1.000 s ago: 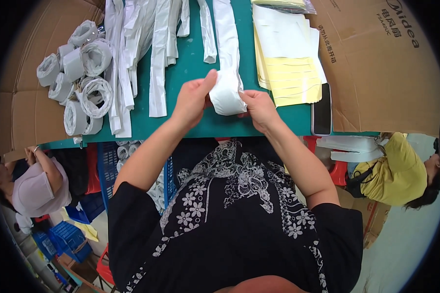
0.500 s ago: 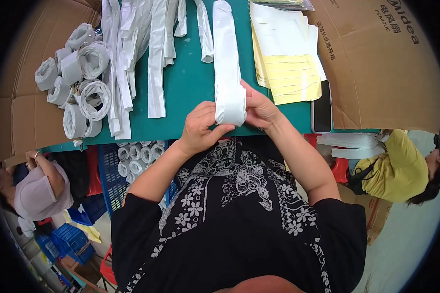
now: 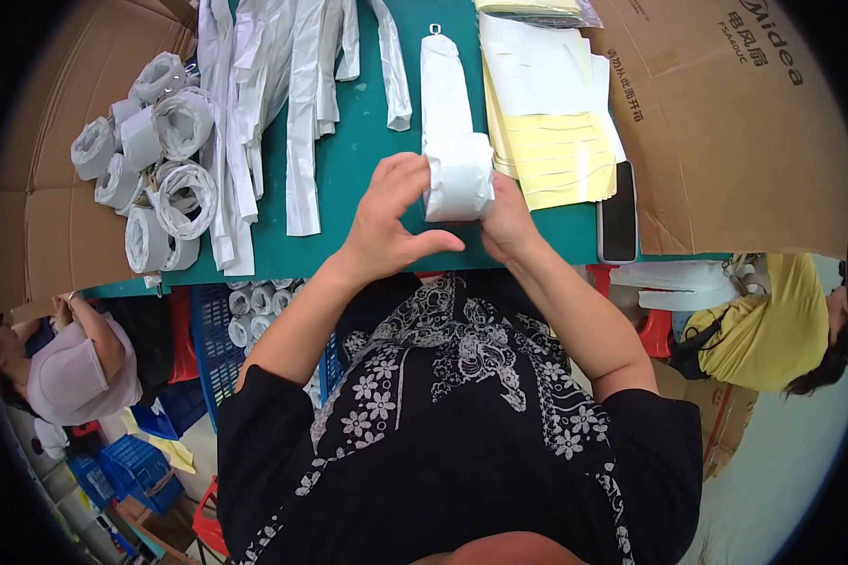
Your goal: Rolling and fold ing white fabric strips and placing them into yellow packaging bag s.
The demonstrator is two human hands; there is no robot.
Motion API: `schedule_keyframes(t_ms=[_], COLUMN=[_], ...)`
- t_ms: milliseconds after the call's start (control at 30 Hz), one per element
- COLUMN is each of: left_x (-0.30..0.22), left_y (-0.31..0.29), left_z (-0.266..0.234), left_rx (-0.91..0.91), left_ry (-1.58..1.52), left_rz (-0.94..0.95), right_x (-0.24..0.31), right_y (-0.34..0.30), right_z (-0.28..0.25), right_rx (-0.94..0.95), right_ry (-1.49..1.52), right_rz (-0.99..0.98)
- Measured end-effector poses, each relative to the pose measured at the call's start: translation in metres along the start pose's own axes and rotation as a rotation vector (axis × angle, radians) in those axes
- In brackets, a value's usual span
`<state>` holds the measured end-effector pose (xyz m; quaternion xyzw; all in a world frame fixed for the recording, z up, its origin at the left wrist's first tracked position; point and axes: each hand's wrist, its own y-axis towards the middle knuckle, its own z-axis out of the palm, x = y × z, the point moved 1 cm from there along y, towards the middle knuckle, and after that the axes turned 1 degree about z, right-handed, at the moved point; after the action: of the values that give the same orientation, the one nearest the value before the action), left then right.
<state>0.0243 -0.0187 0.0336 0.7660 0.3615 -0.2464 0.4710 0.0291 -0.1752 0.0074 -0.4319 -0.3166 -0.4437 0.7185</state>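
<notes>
In front of me, a flat white strip runs away over the green table, and its near end is wound into a roll. A small metal loop sticks out at the strip's far end. My right hand grips the roll's right side, its fingertips partly hidden behind it. My left hand is open at the roll's left edge, fingers at its side and thumb stretched well apart below. Finished-looking white rolls are piled at the table's left.
Loose white strips lie at the back left. Yellow and white label sheets, a phone and a cardboard box are on the right. A blue crate with rolls stands below the table. Two people sit either side.
The strip has been rolled farther away from me, so its flat part is shorter and the metal loop shows. My left thumb has come off the roll and the left hand has opened.
</notes>
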Motion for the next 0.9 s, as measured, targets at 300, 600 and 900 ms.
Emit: schedule_keyframes(t_ms=[300,600,900], left_x=[-0.006,-0.002,-0.003], left_y=[-0.027,-0.022,-0.027], left_z=[0.016,0.006,0.018], left_rx=[0.083,0.189,0.085], left_ry=[-0.085,-0.194,-0.573], left_rz=[0.072,-0.161,-0.758], right_x=[0.0,0.016,0.019], right_y=[0.008,0.017,0.012], right_z=[-0.009,-0.022,-0.022], right_rx=[0.39,0.465,0.256], right_ry=[0.378,0.051,-0.404], right_rz=[0.082,-0.024,-0.405])
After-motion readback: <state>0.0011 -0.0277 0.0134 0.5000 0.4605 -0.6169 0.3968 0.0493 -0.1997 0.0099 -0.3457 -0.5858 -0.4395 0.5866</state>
